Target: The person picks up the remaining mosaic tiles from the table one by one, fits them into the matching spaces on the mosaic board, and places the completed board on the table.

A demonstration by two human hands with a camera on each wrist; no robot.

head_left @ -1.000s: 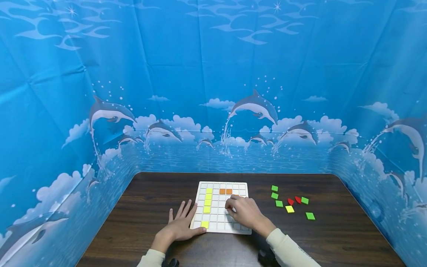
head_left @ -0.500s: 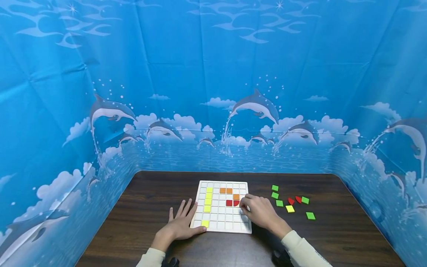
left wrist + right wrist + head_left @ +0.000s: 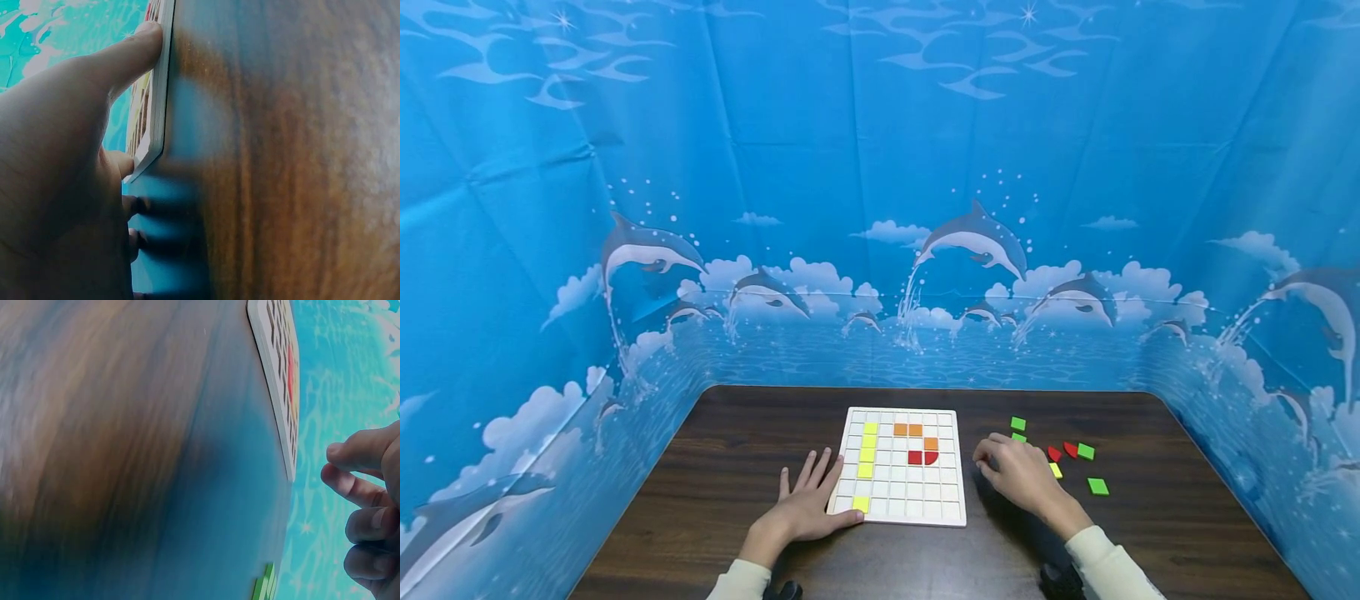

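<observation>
The white gridded board (image 3: pixel 898 505) lies flat on the table, with a column of yellow square tiles (image 3: pixel 866 456) on its left side. Orange square tiles (image 3: pixel 907 430), a red square tile (image 3: pixel 915 457) and a red quarter-circle tile (image 3: pixel 931 457) sit toward its upper right. My left hand (image 3: pixel 801 508) rests at the board's lower left, fingers spread; in the left wrist view its thumb (image 3: pixel 140 47) touches the board's edge. Right of the board, my right hand (image 3: pixel 1022 475) hovers with loosely bent fingers. Nothing shows between its thumb and forefinger (image 3: pixel 340 478).
On the right, several loose green square tiles (image 3: pixel 1097 486), red curved tiles (image 3: pixel 1071 449) and a yellow tile (image 3: pixel 1056 470) lie on the dark wooden table (image 3: pixel 737 433). My right hand partly covers them. A blue dolphin-print curtain (image 3: pixel 850 208) surrounds the table's back and sides.
My right hand has moved right, off the board and toward the loose tiles, uncovering the red square, the red quarter-circle and an orange tile. My left hand has stayed in place.
</observation>
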